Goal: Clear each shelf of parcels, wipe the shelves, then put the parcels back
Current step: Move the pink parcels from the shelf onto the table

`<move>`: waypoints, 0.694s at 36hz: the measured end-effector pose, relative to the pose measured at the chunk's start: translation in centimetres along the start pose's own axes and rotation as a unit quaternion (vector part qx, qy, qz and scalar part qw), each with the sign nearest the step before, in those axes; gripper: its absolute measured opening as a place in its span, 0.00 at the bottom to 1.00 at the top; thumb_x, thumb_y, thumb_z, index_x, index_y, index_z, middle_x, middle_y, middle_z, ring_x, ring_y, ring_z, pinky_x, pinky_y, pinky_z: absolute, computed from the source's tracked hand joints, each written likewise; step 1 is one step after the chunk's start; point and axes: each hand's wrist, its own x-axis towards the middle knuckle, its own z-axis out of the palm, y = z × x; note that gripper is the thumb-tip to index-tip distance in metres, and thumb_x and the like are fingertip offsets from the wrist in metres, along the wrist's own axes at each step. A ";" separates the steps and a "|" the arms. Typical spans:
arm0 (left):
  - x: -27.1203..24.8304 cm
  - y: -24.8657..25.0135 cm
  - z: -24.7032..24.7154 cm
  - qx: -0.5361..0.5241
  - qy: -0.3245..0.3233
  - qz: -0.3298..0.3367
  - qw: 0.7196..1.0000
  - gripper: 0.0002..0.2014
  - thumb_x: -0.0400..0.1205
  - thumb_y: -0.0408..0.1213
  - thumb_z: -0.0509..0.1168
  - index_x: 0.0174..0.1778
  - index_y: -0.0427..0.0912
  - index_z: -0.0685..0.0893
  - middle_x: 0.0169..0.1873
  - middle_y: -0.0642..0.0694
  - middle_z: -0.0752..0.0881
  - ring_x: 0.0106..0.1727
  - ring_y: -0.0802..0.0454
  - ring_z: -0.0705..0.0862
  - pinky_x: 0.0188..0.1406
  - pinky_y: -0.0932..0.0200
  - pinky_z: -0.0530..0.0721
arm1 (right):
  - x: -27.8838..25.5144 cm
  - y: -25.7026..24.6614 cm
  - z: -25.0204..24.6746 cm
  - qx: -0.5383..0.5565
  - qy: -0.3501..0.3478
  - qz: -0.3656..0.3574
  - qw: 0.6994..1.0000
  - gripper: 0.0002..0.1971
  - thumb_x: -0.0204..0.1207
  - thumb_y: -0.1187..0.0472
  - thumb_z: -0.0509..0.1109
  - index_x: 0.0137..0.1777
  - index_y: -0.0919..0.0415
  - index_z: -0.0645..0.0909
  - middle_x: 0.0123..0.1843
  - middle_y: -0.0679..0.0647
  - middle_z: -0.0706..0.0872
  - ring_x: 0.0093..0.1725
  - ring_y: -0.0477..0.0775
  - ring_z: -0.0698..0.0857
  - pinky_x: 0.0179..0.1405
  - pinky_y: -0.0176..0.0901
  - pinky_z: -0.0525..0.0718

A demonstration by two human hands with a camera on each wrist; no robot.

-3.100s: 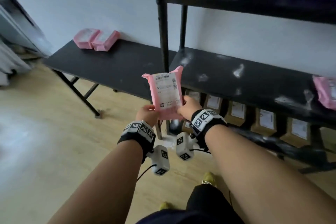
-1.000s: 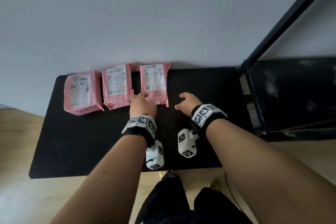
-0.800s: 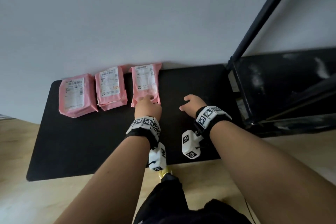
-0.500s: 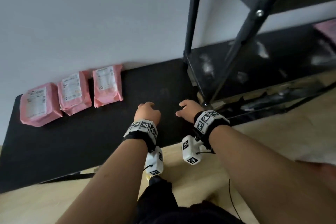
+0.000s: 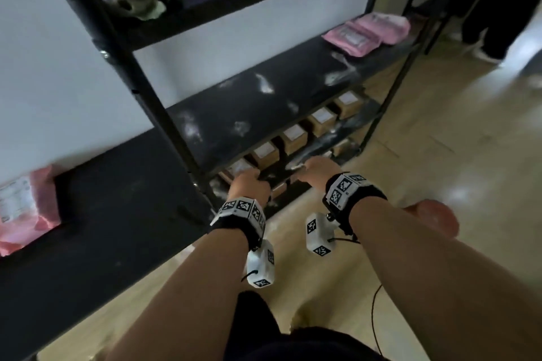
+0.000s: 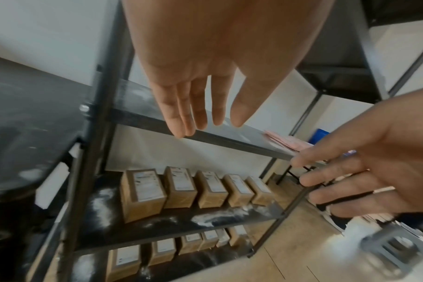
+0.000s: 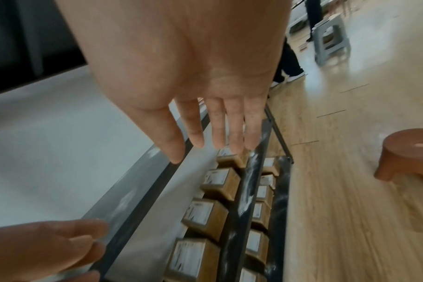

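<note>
1. the view has swung from the black bench (image 5: pixel 117 228) to the shelf rack (image 5: pixel 123 47); only one pink parcel (image 5: pixel 20 208) on the bench shows now, at the left edge.
2. both hands have left the bench and now hang in front of the rack's dusty middle shelf (image 5: pixel 264 105).
3. the left hand (image 5: pixel 249 184) is released, fingers straight and together, holding nothing.
4. the right hand (image 5: pixel 318 168) is likewise released, fingers (image 7: pixel 237 133) spread, touching nothing.
5. two more pink parcels (image 5: pixel 366 32) lie at that shelf's far right end; brown boxes (image 6: pixel 193 188) stand in rows on the lower shelves.
</note>
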 end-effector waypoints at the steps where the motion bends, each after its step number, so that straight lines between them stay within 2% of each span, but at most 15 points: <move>1: 0.2 1.1 0.7 0.007 -0.005 0.008 1.000 0.20 0.81 0.40 0.60 0.70 0.46 0.78 0.69 0.45 0.78 0.61 0.47 0.81 0.49 0.65 0.76 | 0.2 1.0 -0.8 0.004 0.003 0.012 1.000 0.24 0.81 0.52 0.67 0.75 0.59 0.74 0.72 0.57 0.79 0.68 0.59 0.79 0.63 0.48 0.78; 2: 0.5 2.1 1.5 0.012 -0.005 0.022 1.000 0.20 0.81 0.40 0.60 0.70 0.46 0.77 0.69 0.45 0.79 0.56 0.50 0.81 0.43 0.68 0.78 | 0.4 2.1 -1.6 0.019 0.005 0.022 1.000 0.23 0.80 0.54 0.67 0.74 0.59 0.75 0.70 0.57 0.80 0.68 0.60 0.80 0.64 0.48 0.78; 4: 1.1 4.2 3.0 0.013 -0.016 0.030 0.999 0.21 0.81 0.39 0.61 0.72 0.48 0.76 0.69 0.48 0.78 0.48 0.57 0.77 0.31 0.73 0.71 | 1.0 3.9 -3.1 0.035 0.019 0.034 0.999 0.22 0.80 0.55 0.68 0.72 0.60 0.77 0.67 0.58 0.81 0.65 0.60 0.81 0.65 0.50 0.80; 5: 1.5 5.2 3.6 0.018 -0.021 0.034 0.999 0.21 0.81 0.39 0.61 0.72 0.48 0.76 0.69 0.47 0.78 0.49 0.56 0.77 0.33 0.72 0.71 | 1.5 4.7 -3.7 0.034 0.023 0.040 0.998 0.21 0.79 0.54 0.68 0.70 0.60 0.78 0.66 0.59 0.82 0.63 0.60 0.82 0.64 0.51 0.81; 7: 2.3 7.3 4.6 0.028 -0.025 0.051 0.998 0.22 0.82 0.38 0.60 0.73 0.48 0.75 0.69 0.46 0.78 0.58 0.50 0.80 0.45 0.66 0.74 | 3.1 6.1 -4.8 0.039 0.025 0.044 0.998 0.21 0.77 0.53 0.68 0.68 0.60 0.79 0.65 0.59 0.83 0.61 0.60 0.83 0.62 0.51 0.82; 9: 3.5 9.6 5.6 0.041 -0.028 0.070 0.996 0.22 0.82 0.36 0.59 0.74 0.47 0.74 0.70 0.45 0.77 0.64 0.47 0.79 0.50 0.63 0.72 | 4.3 7.3 -6.4 0.052 0.027 0.046 0.997 0.21 0.77 0.55 0.69 0.69 0.61 0.80 0.66 0.59 0.82 0.63 0.60 0.82 0.63 0.51 0.81; 11: 5.2 12.0 6.6 0.041 -0.033 0.075 0.996 0.22 0.81 0.35 0.59 0.73 0.46 0.76 0.68 0.44 0.78 0.61 0.46 0.80 0.49 0.62 0.73 | 5.5 8.4 -8.3 0.080 0.035 0.054 0.995 0.21 0.77 0.57 0.69 0.68 0.63 0.80 0.66 0.60 0.82 0.65 0.61 0.81 0.65 0.50 0.80; 13: 7.1 14.5 7.5 0.035 -0.033 0.080 0.996 0.21 0.79 0.33 0.59 0.69 0.44 0.79 0.62 0.43 0.81 0.53 0.48 0.81 0.46 0.58 0.78 | 7.2 9.7 -10.2 0.105 0.046 0.067 0.991 0.20 0.75 0.58 0.70 0.66 0.62 0.82 0.65 0.60 0.84 0.64 0.60 0.82 0.65 0.49 0.80; 14: 8.1 15.9 7.9 0.043 -0.034 0.088 0.995 0.19 0.79 0.33 0.59 0.67 0.41 0.80 0.59 0.42 0.83 0.52 0.47 0.82 0.48 0.55 0.81 | 8.2 10.2 -11.2 0.111 0.047 0.075 0.990 0.19 0.75 0.58 0.70 0.65 0.62 0.82 0.64 0.60 0.84 0.64 0.60 0.83 0.64 0.49 0.81; 16: 10.2 18.5 8.7 0.075 -0.033 0.113 0.990 0.17 0.80 0.34 0.60 0.65 0.38 0.81 0.60 0.39 0.83 0.58 0.41 0.82 0.58 0.49 0.81 | 10.2 11.0 -13.2 0.110 0.056 0.079 0.989 0.19 0.76 0.57 0.69 0.66 0.62 0.81 0.64 0.61 0.84 0.63 0.61 0.82 0.64 0.50 0.81; 18: 11.8 21.2 9.3 0.092 -0.034 0.127 0.987 0.17 0.81 0.33 0.60 0.65 0.38 0.80 0.61 0.38 0.83 0.62 0.39 0.81 0.63 0.48 0.79 | 11.5 11.6 -15.5 0.090 0.063 0.080 0.991 0.20 0.79 0.57 0.67 0.69 0.63 0.78 0.67 0.61 0.82 0.65 0.61 0.81 0.65 0.51 0.80; 22: 14.9 26.2 10.0 0.096 -0.037 0.153 0.983 0.14 0.80 0.34 0.62 0.60 0.39 0.84 0.56 0.38 0.86 0.58 0.39 0.84 0.59 0.48 0.82 | 14.5 13.1 -20.0 0.091 0.085 0.091 0.988 0.19 0.82 0.59 0.66 0.70 0.67 0.77 0.68 0.63 0.81 0.67 0.62 0.80 0.68 0.52 0.79; 25: 17.0 29.5 10.4 0.088 -0.048 0.160 0.982 0.17 0.81 0.35 0.61 0.66 0.38 0.80 0.62 0.38 0.83 0.61 0.40 0.82 0.61 0.50 0.80 | 16.8 14.2 -22.4 0.150 0.117 0.099 0.977 0.18 0.79 0.60 0.70 0.66 0.67 0.79 0.65 0.63 0.82 0.64 0.62 0.81 0.66 0.53 0.80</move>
